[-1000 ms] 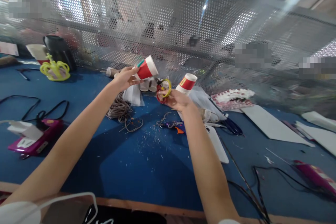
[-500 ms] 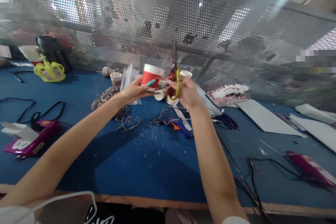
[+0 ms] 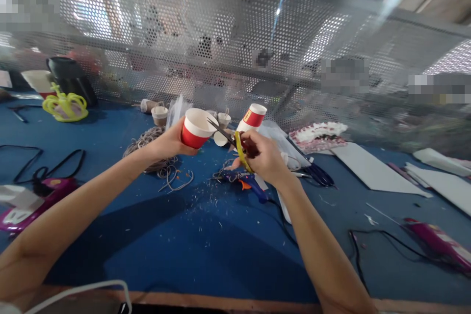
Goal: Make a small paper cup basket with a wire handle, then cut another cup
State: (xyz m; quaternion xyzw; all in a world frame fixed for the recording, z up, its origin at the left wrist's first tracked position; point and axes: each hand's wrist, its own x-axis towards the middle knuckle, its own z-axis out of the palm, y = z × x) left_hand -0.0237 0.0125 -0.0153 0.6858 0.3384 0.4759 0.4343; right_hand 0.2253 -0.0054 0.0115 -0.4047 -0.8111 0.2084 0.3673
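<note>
My left hand [image 3: 170,141] is wrapped round a red and white paper cup [image 3: 193,138], its mouth tipped up and towards the right. In my right hand [image 3: 263,154] are scissors [image 3: 241,149] with yellow handles. Their dark blades point left, and the tips reach the cup's rim; I cannot tell whether they touch it. Another red and white paper cup [image 3: 254,116] stands upside down behind my right hand. Below the hands a blue glue gun [image 3: 253,190] with an orange trigger lies on the blue table [image 3: 176,250].
A heap of grey cord [image 3: 147,140] and small cord-wrapped cups [image 3: 159,115] lie behind my left arm. At left are a yellow crown [image 3: 66,107] and a purple glue gun [image 3: 44,203]. White boards [image 3: 379,169] and another purple glue gun [image 3: 437,241] lie right. Perforated metal [image 3: 221,24] stands behind.
The cup in my left hand has moved left and down, its mouth now tipped into view. The scissors have swung from pointing up to pointing left at the cup.
</note>
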